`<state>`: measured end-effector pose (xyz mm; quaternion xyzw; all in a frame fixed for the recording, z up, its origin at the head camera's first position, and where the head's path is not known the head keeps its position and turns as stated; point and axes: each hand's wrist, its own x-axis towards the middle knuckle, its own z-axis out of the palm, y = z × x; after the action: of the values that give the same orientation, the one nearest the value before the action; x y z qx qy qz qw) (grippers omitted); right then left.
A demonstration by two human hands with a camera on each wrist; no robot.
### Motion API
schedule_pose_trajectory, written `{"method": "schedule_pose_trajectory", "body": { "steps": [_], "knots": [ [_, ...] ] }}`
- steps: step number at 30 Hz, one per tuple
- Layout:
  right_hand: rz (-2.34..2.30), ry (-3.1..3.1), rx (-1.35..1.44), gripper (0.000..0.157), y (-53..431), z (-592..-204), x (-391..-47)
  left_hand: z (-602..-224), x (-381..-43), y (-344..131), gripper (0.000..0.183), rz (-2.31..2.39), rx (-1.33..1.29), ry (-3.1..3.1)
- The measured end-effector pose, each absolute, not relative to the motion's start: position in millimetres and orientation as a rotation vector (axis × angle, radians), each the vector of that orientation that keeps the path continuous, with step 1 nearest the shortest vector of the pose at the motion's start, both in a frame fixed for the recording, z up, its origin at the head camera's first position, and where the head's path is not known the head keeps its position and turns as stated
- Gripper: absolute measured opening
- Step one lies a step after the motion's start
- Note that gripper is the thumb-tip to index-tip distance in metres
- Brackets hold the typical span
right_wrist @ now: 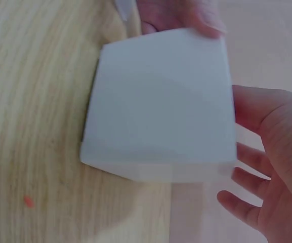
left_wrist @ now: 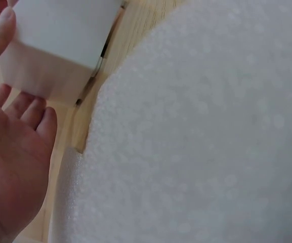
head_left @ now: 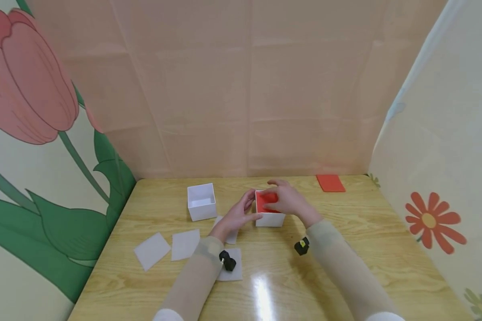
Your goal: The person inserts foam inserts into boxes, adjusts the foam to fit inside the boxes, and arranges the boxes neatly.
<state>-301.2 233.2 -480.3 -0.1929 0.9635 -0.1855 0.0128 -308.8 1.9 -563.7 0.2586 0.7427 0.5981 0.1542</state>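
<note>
A white open-topped box [head_left: 269, 220] stands at mid-table with a red square sheet [head_left: 264, 201] in its mouth. My left hand [head_left: 238, 216] holds the box at its left side, thumb at the near corner and fingers round the side. In the left wrist view, the box [left_wrist: 54, 30] sits between that thumb and the fingers [left_wrist: 33, 111]. Over the mouth, my right hand [head_left: 289, 199] has thumb and fingers spread, touching the red sheet. The box wall [right_wrist: 161, 101] hides the sheet in the right wrist view, so how those fingertips lie inside cannot be told.
A second white box [head_left: 201, 203] stands open to the left. Another red square [head_left: 331, 183] lies at the back right. Several white foam sheets, including one at the left [head_left: 152, 251], lie on the wooden table [head_left: 345, 249]. Hanging cloths border the back and sides.
</note>
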Motion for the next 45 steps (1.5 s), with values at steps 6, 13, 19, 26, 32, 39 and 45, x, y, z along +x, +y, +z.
{"method": "schedule_pose_trajectory", "body": {
  "steps": [6,13,19,26,32,39,45],
  "knots": [
    [-0.673,2.958,-0.479,0.038,252,-469,-298,-565,-309,2,0.099,1.691,0.716,2.15],
    [-0.576,2.946,-0.464,0.03,260,-459,-295,-566,-310,2,0.099,1.681,0.722,2.166],
    [-0.512,2.941,-0.414,0.028,257,-459,-294,-566,-310,2,0.098,1.687,0.728,2.16],
    [-0.479,2.956,-0.372,0.026,251,-460,-292,-565,-308,1,0.098,1.695,0.726,2.147],
    [-0.482,2.974,-0.374,0.023,250,-459,-291,-567,-310,2,0.1,1.699,0.741,2.148],
    [-0.49,3.03,-0.404,0.021,249,-465,-293,-568,-310,2,0.101,1.684,0.736,2.158],
    [-0.656,3.061,-0.37,0.026,259,-471,-291,-568,-311,2,0.098,1.685,0.739,2.163]
  ]
}}
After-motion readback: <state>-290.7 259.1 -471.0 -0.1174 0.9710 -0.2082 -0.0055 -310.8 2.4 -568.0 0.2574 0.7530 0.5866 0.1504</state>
